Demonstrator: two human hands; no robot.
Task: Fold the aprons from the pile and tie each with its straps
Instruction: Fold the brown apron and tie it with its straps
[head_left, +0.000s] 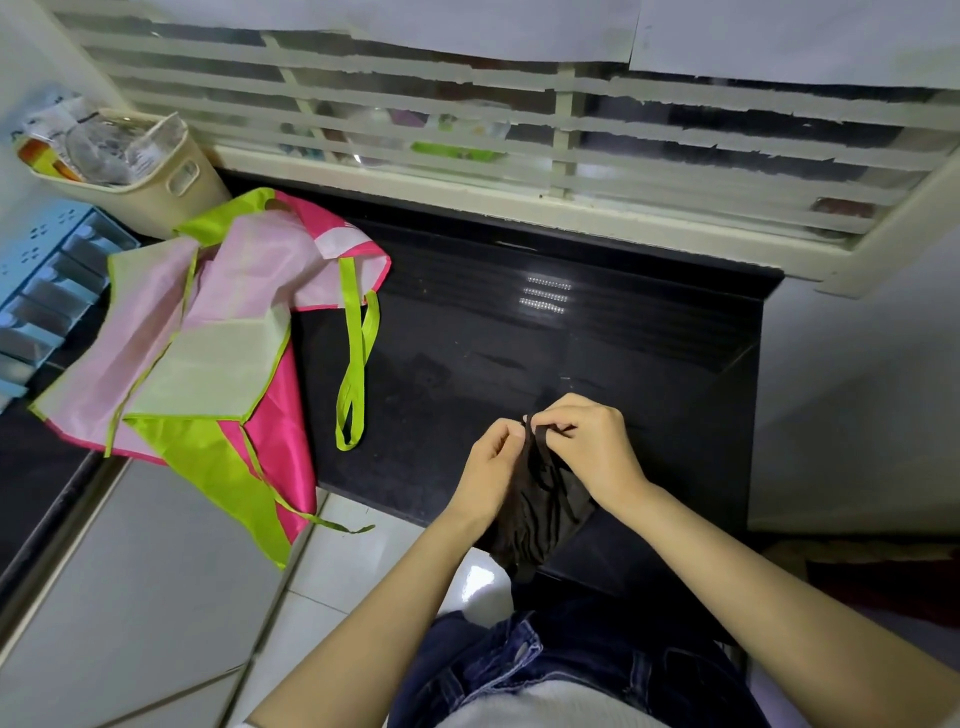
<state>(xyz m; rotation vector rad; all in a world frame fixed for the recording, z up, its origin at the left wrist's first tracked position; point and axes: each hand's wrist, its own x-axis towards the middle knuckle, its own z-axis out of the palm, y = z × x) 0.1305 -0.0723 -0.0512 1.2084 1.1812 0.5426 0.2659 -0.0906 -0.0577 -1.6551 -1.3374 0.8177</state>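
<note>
One black apron (540, 514), folded into a narrow crumpled bundle, is at the near edge of the dark glossy tabletop (571, 353), in front of the person, with its lower end hanging past the edge above the pale floor tiles (156, 597). Two hands work at its top end. The left hand (491, 465) has its fingers curled and pinches a thin black strap (543, 431) from the left, and the right hand (587, 441), also curled, pinches the same strap from the right, so that the fingertips of both hands nearly meet over the bundle. Well apart to the left lies one loose pile of pink and green aprons (208, 322), spread half open across the left corner of the tabletop and drooping over its front edge. The layers overlap, so the number of aprons in it cannot be told. From the pile one wide green loop (356, 364) lies out flat on the tabletop, and one thin green tie (322, 522) trails over the floor tiles. Behind the pile stands one cream plastic basket (171, 192) holding clear wrappers and packets whose print is too blurred to read. One light blue rack (47, 291) with several slots sits at the far left. One window with frosted slats (519, 130) runs along the back of the tabletop, and blue jeans (519, 670) show at the bottom.
</note>
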